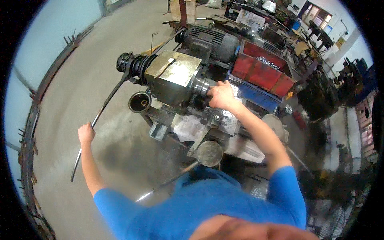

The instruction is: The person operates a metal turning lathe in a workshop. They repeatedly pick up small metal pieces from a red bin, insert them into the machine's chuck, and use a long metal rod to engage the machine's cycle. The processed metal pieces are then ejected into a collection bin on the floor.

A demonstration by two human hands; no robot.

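My left hand (87, 133) is wrapped round a long metal lever (105, 105), whose upper end meets the black pulleys (145, 67) at the left of a lathe-like machine. The lever's lower end sticks out below my fist. On the machine's boxy headstock (172, 86) lies a shiny, stained metal plate (180, 66). My right hand (221, 95) is closed at the front of the round steel spindle (203, 85). Its fingers are curled, and whatever they hold is hidden. Beneath that hand sits a metal slide with a bolt (217, 118).
Behind the spindle, a red metal bin (262, 68) holds small metal parts above a blue tray (256, 98). A large motor (212, 43) stands at the back. Close to my body are a round metal disc (210, 153) and a rod (170, 182). Metal bars line the left wall.
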